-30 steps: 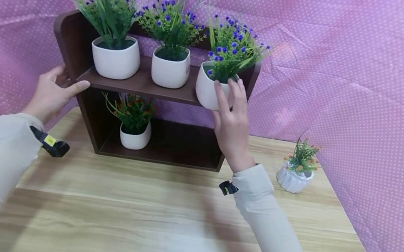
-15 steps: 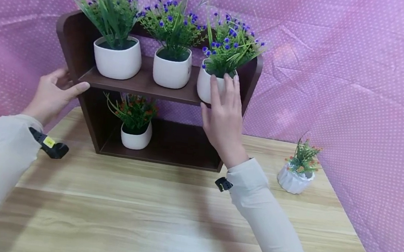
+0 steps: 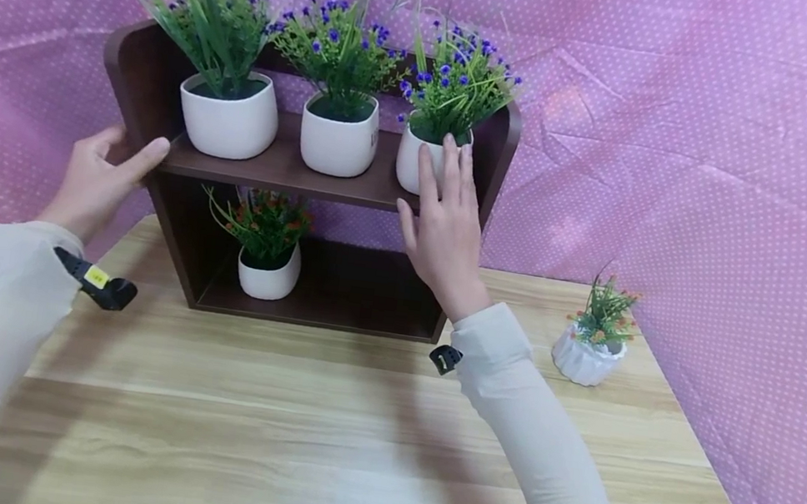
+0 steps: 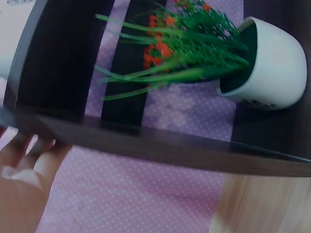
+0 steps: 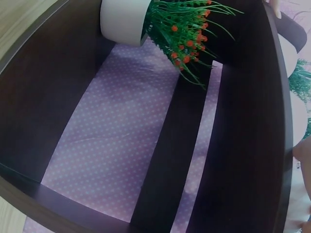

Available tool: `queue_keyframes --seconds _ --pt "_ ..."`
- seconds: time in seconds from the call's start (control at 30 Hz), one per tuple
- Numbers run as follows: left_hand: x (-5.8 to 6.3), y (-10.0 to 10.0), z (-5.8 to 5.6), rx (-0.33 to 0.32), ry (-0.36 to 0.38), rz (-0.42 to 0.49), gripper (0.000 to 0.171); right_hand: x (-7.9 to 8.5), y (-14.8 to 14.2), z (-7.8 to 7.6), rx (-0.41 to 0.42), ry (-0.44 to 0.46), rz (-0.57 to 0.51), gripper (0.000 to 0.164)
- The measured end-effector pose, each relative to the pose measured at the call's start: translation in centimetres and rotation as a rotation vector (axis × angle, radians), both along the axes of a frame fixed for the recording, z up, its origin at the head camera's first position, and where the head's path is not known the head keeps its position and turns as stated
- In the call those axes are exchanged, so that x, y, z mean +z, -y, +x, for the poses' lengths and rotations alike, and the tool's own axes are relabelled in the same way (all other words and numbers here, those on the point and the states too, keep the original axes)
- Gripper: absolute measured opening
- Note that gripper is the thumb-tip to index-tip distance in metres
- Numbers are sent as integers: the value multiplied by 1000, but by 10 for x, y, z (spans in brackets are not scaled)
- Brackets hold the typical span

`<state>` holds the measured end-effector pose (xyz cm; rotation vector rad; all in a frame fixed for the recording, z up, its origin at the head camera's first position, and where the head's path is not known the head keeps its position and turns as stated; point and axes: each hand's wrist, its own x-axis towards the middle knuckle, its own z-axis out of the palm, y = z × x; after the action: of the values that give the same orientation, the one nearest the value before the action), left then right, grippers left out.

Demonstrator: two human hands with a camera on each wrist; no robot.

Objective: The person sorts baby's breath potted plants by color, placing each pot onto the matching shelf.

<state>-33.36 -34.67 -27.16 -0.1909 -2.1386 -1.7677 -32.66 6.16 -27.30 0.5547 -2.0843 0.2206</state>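
Observation:
A dark brown two-tier wooden shelf (image 3: 351,187) stands on the table. My left hand (image 3: 95,180) grips its left side panel, thumb at the front edge and fingers on the outer side; in the left wrist view the fingers (image 4: 46,160) lie against that panel. With fingers straight, my right hand (image 3: 445,236) touches the front of a white flowerpot (image 3: 409,160) of purple flowers at the upper tier's right end. To its left on that tier stand another white pot (image 3: 337,141) and a larger one (image 3: 229,121), both with purple-flowered plants.
On the lower tier, toward the left, sits a white pot (image 3: 269,276) with orange-flowered greenery. A small ribbed white pot (image 3: 587,357) stands on the table (image 3: 276,430) to the right. Pink dotted cloth (image 3: 720,198) hangs behind.
The rightmost pot has moved back and settled upright on the upper tier. My right hand has shifted from its right side to its front, fingers straightened. The left thumb has slid slightly left.

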Motion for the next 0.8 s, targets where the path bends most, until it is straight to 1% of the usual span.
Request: queue_keyframes --seconds 0.1,0.13,0.17,0.23,0.33,0.47,0.53,0.63,0.73,0.8 --pt "2 -4 -2 72 -44 -70 40 -2 0 -1 -1 20 0 64" --pt "2 -5 -3 92 -55 -82 39 -2 -1 -2 -3 29 0 64" --pt "2 -6 -4 96 -66 -72 39 -3 -1 -2 -8 40 -1 65" --pt "2 -8 -5 83 -78 -40 41 -3 -2 -3 -20 62 -4 66" --pt "3 -10 -6 46 -87 30 41 -2 -4 -4 -32 90 -11 68" --pt "4 -12 -7 -19 -81 159 43 0 -5 -4 -23 114 -17 69" --pt "3 -12 -6 -24 -66 171 44 0 -5 -5 -16 128 -17 69" --pt "2 -12 -6 -21 -44 161 46 -1 -5 -4 -11 145 -19 69" --pt "2 -12 -5 -8 -35 118 47 -3 -6 -4 -6 162 -23 69" --pt "1 -11 -5 -8 -34 108 47 -4 -6 -4 -2 168 -26 69"
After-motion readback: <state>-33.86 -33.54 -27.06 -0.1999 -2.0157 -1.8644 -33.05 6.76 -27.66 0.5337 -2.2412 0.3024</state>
